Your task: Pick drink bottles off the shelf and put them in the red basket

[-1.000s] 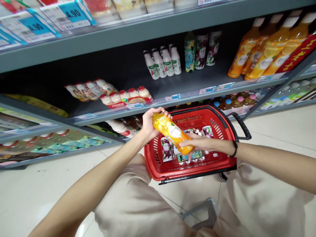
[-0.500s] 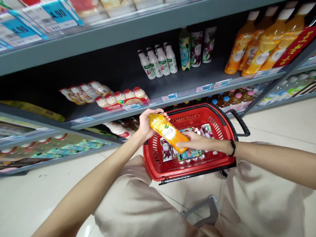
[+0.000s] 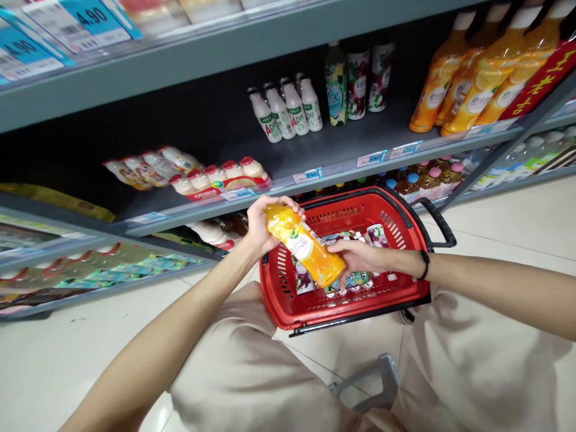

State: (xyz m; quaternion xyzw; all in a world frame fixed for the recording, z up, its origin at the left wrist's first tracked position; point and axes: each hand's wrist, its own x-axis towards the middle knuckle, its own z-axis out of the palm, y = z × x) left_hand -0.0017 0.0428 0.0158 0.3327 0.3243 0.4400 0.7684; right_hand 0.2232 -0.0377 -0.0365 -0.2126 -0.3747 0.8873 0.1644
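A bottle of orange juice with a round white label is held tilted over the red shopping basket. My left hand is closed around its upper end, hiding the cap. At the bottle's base, my right hand cups it, thumb on one side and fingers on the other, partly hidden behind it. Inside the basket lie packs with grape pictures, a teal bottle and small white bottles, partly covered by my hand and the juice.
Behind the basket, the shelf holds white drink bottles, red-capped small bottles, a green bottle, grape-pictured containers and large orange juice bottles. The basket's black handle sticks out right. A grey metal frame shows between my legs.
The juice bottle has turned slightly about its length and shifted a little left with my left hand. My right thumb has moved from the bottle's front to the edge of its base.
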